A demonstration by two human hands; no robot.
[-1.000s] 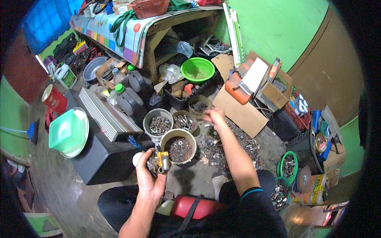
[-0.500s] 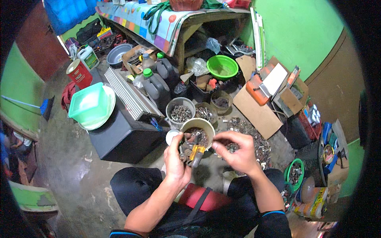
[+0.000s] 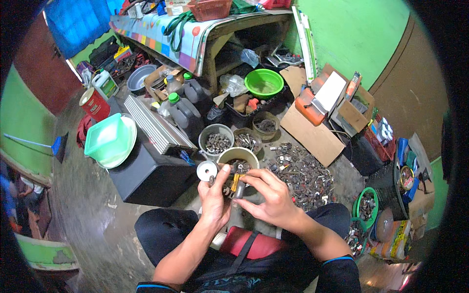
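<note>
Both hands, left hand [image 3: 215, 195] and right hand [image 3: 271, 198], pinch one small metal part [image 3: 237, 184] together; loosened fingers could drop it into the tin [image 3: 238, 155].

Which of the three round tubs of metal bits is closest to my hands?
The cream tub, right above your left hand and right hand. The grey tub and the small dark tub sit behind it, farther away.

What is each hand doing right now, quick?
Left hand: closed on a small metal part.
Right hand: fingers pinch the same part.
</note>
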